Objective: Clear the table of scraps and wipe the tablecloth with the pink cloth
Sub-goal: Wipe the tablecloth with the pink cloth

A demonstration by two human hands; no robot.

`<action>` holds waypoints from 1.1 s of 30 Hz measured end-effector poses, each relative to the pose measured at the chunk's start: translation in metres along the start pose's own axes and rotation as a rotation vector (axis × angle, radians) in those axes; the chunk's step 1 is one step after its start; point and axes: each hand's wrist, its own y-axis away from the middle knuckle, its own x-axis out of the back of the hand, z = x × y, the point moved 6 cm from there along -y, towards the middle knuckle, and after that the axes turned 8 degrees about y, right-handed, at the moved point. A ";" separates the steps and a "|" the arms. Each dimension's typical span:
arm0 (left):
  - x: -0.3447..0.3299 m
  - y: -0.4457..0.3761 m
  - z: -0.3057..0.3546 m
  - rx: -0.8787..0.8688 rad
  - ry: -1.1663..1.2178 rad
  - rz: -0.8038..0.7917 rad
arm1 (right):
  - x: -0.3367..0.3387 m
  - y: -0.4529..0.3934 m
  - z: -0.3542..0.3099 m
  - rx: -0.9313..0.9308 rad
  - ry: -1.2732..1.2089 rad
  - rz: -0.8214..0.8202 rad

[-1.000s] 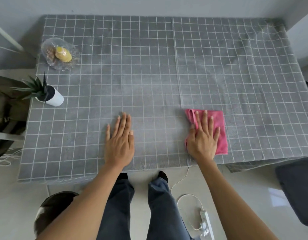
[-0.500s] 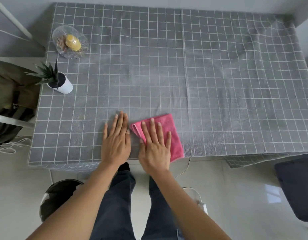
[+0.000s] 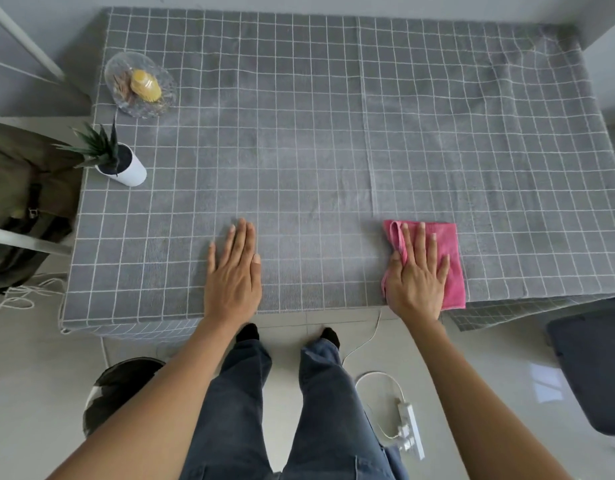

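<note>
Wiping is the step I have in hand, judging from how things lie on the grey checked tablecloth (image 3: pixel 299 133). Reading from the left: a glass dish (image 3: pixel 139 85) with a yellow item in it sits at the far left corner, and just nearer me a small potted plant (image 3: pixel 117 161) in a white pot stands by the left edge. I take both for fixtures, not scraps, though I cannot tell what the brownish bits in the dish are. I see no loose scraps on the open surface, so the clearing part looks done.

My left hand (image 3: pixel 233 271) lies flat on the tablecloth near the front edge, fingers straight and together, holding nothing; it seems to pin the fabric so it does not bunch. Well apart to the right, my right hand (image 3: pixel 418 275) presses flat on the pink cloth (image 3: pixel 451 271), fingers straight and slightly spread, not pinching it. The cloth is folded into a rough rectangle at the front edge, right of the centre seam, its near corner reaching the lip of the surface.

Next I would judge the stroke calls for steady downward pressure, sweeping along the front strip or away toward the rumpled far right, with the left hand anchoring the fabric.
</note>
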 end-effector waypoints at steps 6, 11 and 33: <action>-0.005 -0.007 0.020 0.046 0.061 0.023 | -0.001 -0.001 0.000 0.008 0.003 -0.006; -0.027 -0.030 0.098 -0.056 0.132 -0.020 | -0.002 -0.001 0.000 0.042 -0.010 -0.014; -0.067 -0.042 0.173 -0.143 0.004 0.013 | 0.021 -0.052 0.131 -0.260 -0.102 0.013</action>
